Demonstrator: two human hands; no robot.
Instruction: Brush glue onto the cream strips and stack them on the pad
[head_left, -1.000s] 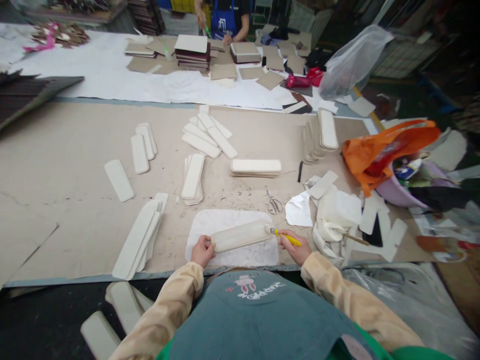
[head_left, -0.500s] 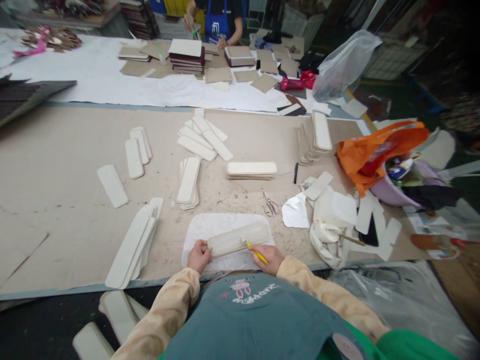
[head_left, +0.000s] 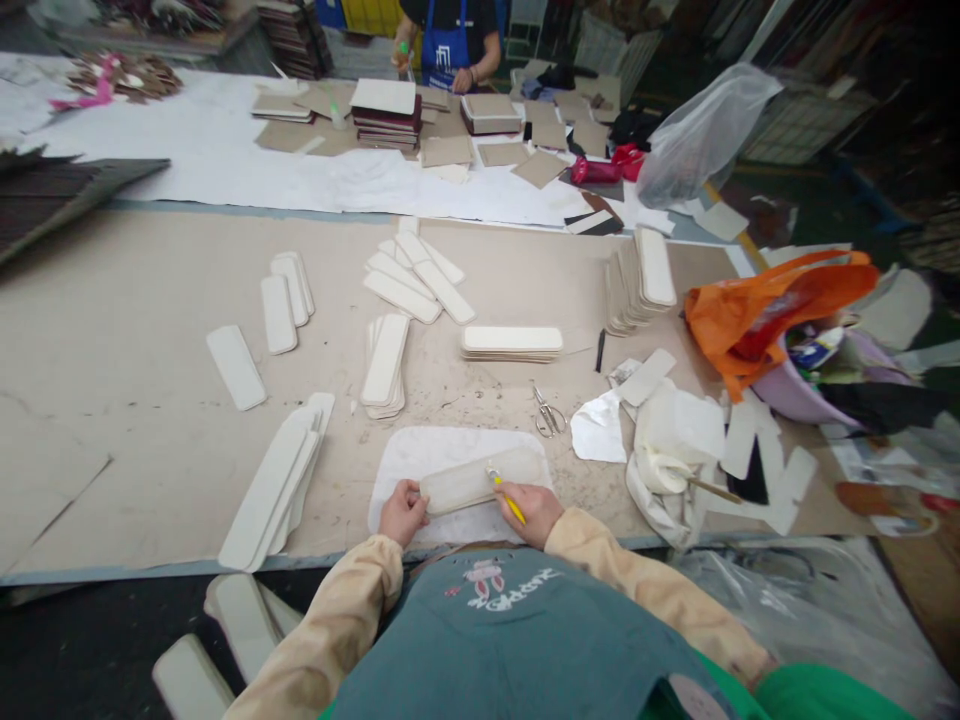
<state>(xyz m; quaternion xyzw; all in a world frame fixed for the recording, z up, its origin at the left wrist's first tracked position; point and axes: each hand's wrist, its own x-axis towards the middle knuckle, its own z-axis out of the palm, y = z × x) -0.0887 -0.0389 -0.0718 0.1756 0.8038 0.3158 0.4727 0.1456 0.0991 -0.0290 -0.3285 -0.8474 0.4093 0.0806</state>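
A long pale panel with rounded ends [head_left: 457, 484] lies slightly slanted on a white rounded sheet [head_left: 390, 460] at the table's near edge. My left hand [head_left: 404, 512] pinches the panel's left end between thumb and fingers. In my right hand [head_left: 531, 512] is a yellow-handled brush [head_left: 511, 503], its pale tip against the panel's upper face, right of the middle. Beyond the sheet, metal scissors [head_left: 550, 412] lie on the table. Long cream strips [head_left: 274, 480] are fanned in a pile left of my left hand.
Stacks of cream panels [head_left: 511, 342] stand across the table [head_left: 150, 300]. At right are a white pot wrapped in cloth [head_left: 679, 440], an orange bag [head_left: 772, 310] and a purple basin [head_left: 802, 395]. A co-worker in a blue apron [head_left: 445, 50] stands behind the far table.
The brush has moved slightly along the panel and its handle is now steeper. My left hand still holds the panel's end. The whole view has shifted a little.
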